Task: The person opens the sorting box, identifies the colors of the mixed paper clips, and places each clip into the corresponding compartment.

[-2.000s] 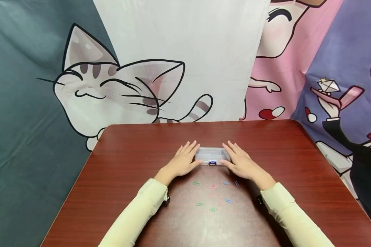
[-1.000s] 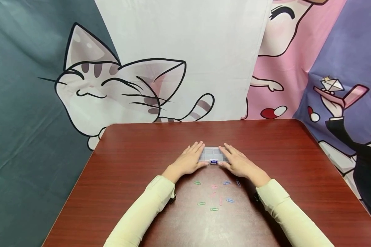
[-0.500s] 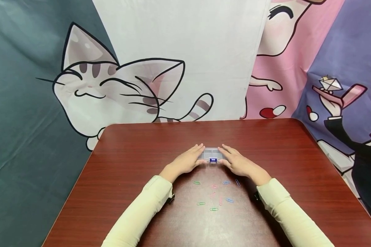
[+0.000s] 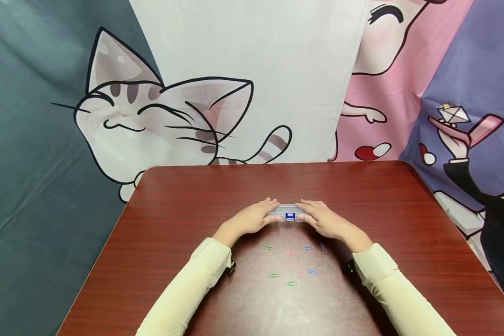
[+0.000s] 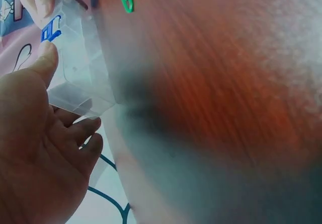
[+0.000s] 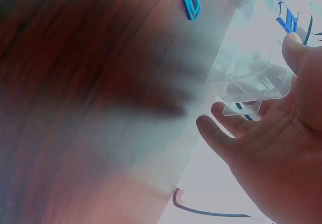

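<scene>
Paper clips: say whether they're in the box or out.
Out: the visible paper clips lie scattered on the table, apart from the clear plastic box.

My left hand [image 4: 248, 219] grips the left end of the blue-latched clear rectangular plastic box [image 4: 283, 210], my right hand [image 4: 329, 222] its right end. My thumbs [image 5: 47, 59] press its near side; my fingers [image 5: 86, 130] reach toward its far side. My pale-yellow-sleeved left forearm [image 4: 185, 291] and right forearm [image 4: 401, 291] slant in toward it.
</scene>
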A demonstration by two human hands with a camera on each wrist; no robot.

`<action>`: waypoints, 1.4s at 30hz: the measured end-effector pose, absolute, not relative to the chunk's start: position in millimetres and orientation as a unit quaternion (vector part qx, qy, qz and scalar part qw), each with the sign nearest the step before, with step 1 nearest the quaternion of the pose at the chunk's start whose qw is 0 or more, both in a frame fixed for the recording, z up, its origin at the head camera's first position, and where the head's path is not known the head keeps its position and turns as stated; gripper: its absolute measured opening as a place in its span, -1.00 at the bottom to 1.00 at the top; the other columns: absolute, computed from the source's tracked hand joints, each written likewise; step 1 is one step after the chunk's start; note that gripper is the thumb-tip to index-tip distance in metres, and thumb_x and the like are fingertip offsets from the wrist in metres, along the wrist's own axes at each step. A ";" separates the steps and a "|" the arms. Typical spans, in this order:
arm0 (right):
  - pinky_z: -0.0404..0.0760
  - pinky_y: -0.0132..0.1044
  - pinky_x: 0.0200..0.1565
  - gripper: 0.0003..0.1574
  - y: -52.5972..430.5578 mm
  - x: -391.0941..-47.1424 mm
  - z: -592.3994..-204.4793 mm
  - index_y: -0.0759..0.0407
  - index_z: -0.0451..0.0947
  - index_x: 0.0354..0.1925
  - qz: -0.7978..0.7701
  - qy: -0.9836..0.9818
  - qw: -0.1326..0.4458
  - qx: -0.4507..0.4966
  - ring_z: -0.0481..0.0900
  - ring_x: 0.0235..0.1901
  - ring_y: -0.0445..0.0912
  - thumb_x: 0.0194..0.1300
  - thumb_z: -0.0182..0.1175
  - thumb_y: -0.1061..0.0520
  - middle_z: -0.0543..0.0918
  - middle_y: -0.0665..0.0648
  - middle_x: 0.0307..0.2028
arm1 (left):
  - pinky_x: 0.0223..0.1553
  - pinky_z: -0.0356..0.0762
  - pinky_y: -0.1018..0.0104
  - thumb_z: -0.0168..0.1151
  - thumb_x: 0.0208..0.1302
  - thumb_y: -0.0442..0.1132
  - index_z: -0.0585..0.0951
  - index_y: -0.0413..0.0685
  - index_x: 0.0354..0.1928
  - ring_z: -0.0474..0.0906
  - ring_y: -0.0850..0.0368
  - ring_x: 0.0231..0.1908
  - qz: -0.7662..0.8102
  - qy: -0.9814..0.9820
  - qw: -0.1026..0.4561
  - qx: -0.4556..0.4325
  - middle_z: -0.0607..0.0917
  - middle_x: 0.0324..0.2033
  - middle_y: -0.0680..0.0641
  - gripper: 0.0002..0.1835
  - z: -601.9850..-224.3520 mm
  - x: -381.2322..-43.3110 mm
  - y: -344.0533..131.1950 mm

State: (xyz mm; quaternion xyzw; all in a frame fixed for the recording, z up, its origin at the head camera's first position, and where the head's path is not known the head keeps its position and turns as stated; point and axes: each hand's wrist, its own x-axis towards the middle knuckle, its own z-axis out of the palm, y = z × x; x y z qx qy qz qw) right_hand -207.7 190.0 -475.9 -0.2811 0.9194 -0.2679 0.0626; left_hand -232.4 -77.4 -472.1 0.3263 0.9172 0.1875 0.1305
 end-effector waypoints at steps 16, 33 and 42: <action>0.11 0.40 0.39 -0.45 189.1 -213.1 -475.9 0.05 0.45 0.42 -0.333 0.883 0.072 -0.322 0.22 0.41 0.45 0.52 0.12 0.10 0.39 0.45 0.38 | 0.50 0.14 0.10 -0.02 0.53 0.20 0.31 -0.04 0.53 0.15 0.04 0.52 0.190 0.916 0.142 0.322 0.33 0.49 -0.04 -0.30 -471.3 -236.4 -81.0; 0.40 0.25 0.29 -0.64 186.9 -219.5 -471.2 -0.07 0.72 0.15 -0.379 0.893 0.080 -0.229 0.47 0.32 0.20 0.43 0.24 0.14 0.61 0.19 0.25 | 0.48 0.19 0.08 -0.04 0.54 0.19 0.33 -0.01 0.52 0.21 0.02 0.50 0.196 0.914 0.150 0.322 0.35 0.48 -0.08 -0.33 -471.0 -243.9 -80.2; 0.54 -0.11 0.11 -0.61 181.1 -215.2 -474.9 0.06 0.72 -0.54 -0.418 0.875 0.051 -0.238 0.60 0.19 0.18 0.37 0.19 0.35 0.67 0.20 0.16 | 0.47 0.21 0.08 -0.05 0.55 0.18 0.34 -0.01 0.51 0.22 0.01 0.49 0.205 0.909 0.159 0.326 0.36 0.47 -0.07 -0.34 -469.2 -246.3 -83.7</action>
